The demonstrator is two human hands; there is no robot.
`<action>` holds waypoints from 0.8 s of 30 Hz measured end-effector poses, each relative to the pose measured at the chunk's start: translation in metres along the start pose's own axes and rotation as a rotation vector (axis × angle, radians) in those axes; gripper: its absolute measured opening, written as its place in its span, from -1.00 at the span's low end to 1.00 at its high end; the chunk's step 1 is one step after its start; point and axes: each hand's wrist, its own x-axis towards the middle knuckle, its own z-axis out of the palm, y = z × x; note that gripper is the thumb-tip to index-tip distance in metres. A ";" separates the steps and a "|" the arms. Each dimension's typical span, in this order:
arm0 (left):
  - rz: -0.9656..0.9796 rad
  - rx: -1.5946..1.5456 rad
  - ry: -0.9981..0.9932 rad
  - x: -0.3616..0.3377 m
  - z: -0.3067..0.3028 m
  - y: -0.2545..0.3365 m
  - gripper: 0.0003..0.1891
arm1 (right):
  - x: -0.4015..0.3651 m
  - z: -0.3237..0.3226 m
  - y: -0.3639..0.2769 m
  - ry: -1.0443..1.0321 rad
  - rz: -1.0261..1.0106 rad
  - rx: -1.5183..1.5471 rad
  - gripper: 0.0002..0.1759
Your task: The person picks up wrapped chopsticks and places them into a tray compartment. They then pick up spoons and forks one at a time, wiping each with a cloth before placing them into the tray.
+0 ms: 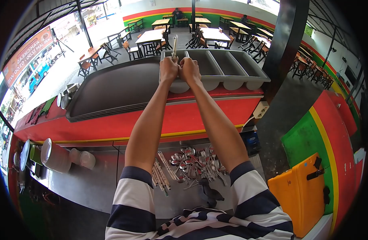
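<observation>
Both arms reach forward to the left end of a grey cutlery tray [232, 75] with long compartments. My left hand [169, 70] is closed around a small bundle of upright chopsticks [174, 45], their tips standing above the fist. Right beside it, my right hand [189, 71] is also closed, its knuckles against the left; what its fingers grip is hidden. On the steel counter below lie more chopsticks [168, 165], next to a heap of spoons and forks [198, 162]. A dark cloth [210, 192] rests close to my body.
Stacked dark brown serving trays [116, 86] sit left of the cutlery tray on the red ledge [112, 123]. White plates [55, 156] and bowls [87, 159] stand at lower left. A black pillar [282, 48], a power socket [261, 109] and an orange box [298, 194] are to the right.
</observation>
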 end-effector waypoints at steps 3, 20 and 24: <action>-0.018 -0.046 -0.024 0.001 0.001 -0.003 -0.68 | 0.000 0.000 0.002 -0.020 -0.007 0.004 -0.75; 0.031 0.133 0.049 -0.003 0.001 0.008 -0.54 | 0.021 -0.005 0.026 -0.048 -0.067 0.347 -0.70; 0.015 0.206 0.068 -0.005 0.002 0.006 -0.55 | 0.017 -0.003 0.022 -0.010 -0.095 0.212 -0.71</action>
